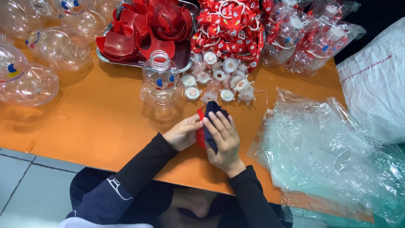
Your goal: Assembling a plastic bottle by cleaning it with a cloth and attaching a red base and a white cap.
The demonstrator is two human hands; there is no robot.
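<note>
Orange table [97,122] edge near; both hands' grip on red piece [199,137].

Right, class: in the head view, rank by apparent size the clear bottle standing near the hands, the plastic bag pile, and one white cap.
1. Plastic bag pile
2. Clear bottle
3. White cap

Clear glossy plastic bottle [160,82], matt dark cloth [212,122], smooth orange table [101,122], crinkled transparent plastic bags [329,152], metal tray [185,63]
</note>
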